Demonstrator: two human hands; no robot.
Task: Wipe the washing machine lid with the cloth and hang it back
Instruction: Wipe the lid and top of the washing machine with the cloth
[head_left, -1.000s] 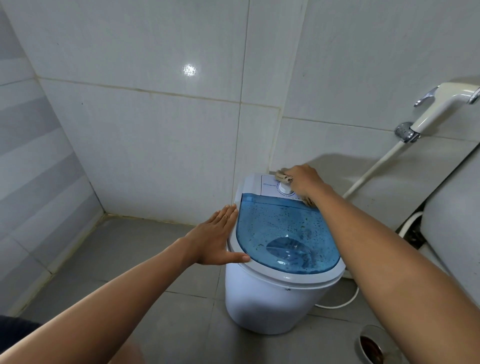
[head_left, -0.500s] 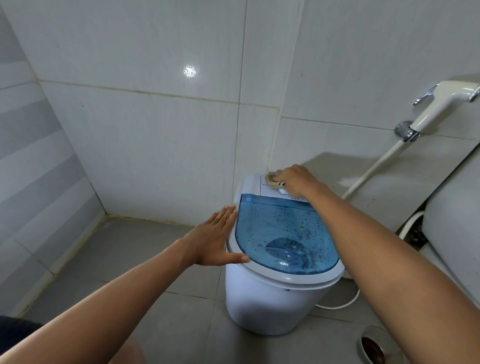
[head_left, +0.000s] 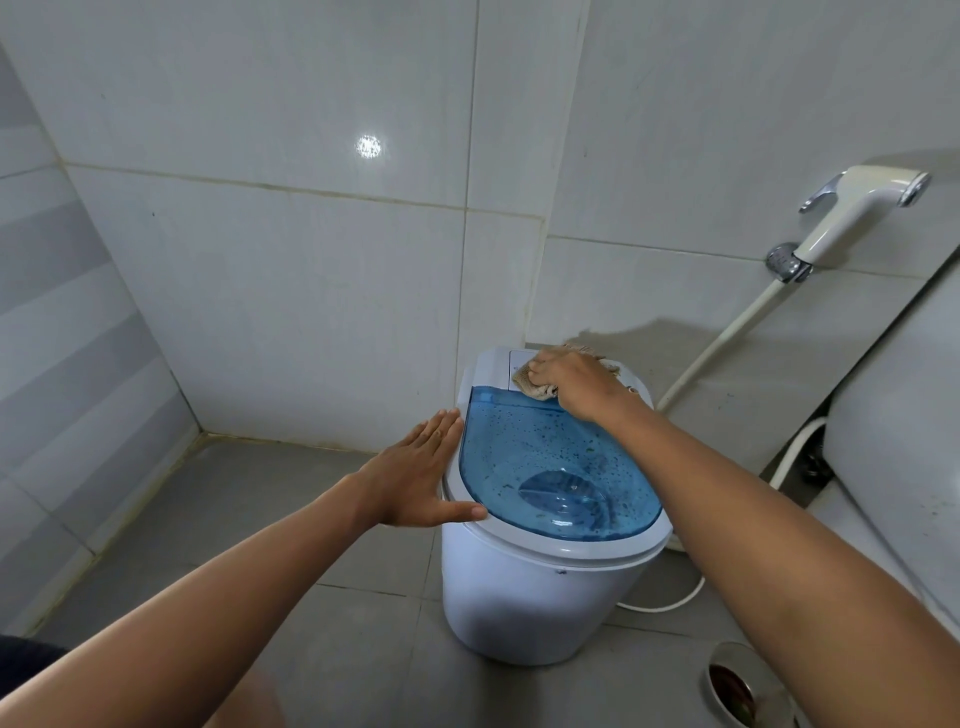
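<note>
A small white washing machine (head_left: 524, 597) stands on the grey tiled floor (head_left: 249, 525) close to the corner of the white-tiled walls; its translucent blue lid (head_left: 556, 467) is shut and speckled with droplets and dark flecks; the right hand (head_left: 569, 376) is closed over a crumpled beige cloth (head_left: 530, 385), pressing it on the white panel at the back edge of the lid; the left hand (head_left: 415, 475) lies open and flat, fingers together, against the machine's left rim, thumb resting on the rim; a white spray nozzle (head_left: 852, 213) hangs on the right wall, its hose running down behind the machine.
</note>
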